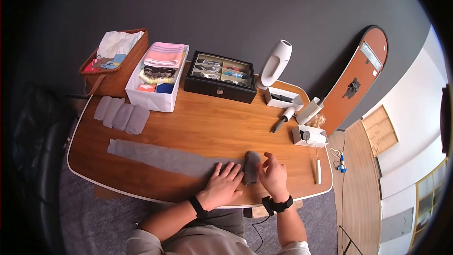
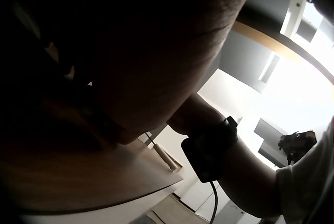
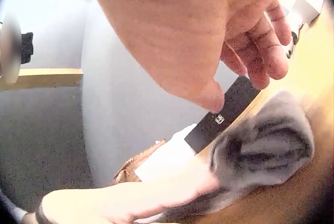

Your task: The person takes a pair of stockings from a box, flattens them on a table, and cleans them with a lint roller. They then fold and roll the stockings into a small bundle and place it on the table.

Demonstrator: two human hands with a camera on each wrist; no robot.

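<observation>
A long strip of grey cloth (image 1: 165, 158) lies flat across the front of the table, and its right end is a thick folded or rolled bundle (image 1: 252, 167). My left hand (image 1: 223, 185) rests palm down on the strip with fingers spread, just left of the bundle. Just right of the bundle is my right hand (image 1: 273, 174), fingers loosely bent and holding nothing. The right wrist view shows this right hand (image 3: 209, 36) raised above the bundle (image 3: 266, 143), apart from it. In the left wrist view my left hand (image 2: 141, 78) is mostly dark.
Several folded grey cloths (image 1: 121, 114) lie at the table's left. Behind stand a wicker basket (image 1: 115, 78), a white box of folded textiles (image 1: 151, 101), a black glasses case (image 1: 219, 90) and a white upright device (image 1: 275, 63). Small white boxes (image 1: 284, 98) and lint rollers (image 1: 284, 118) are at the right.
</observation>
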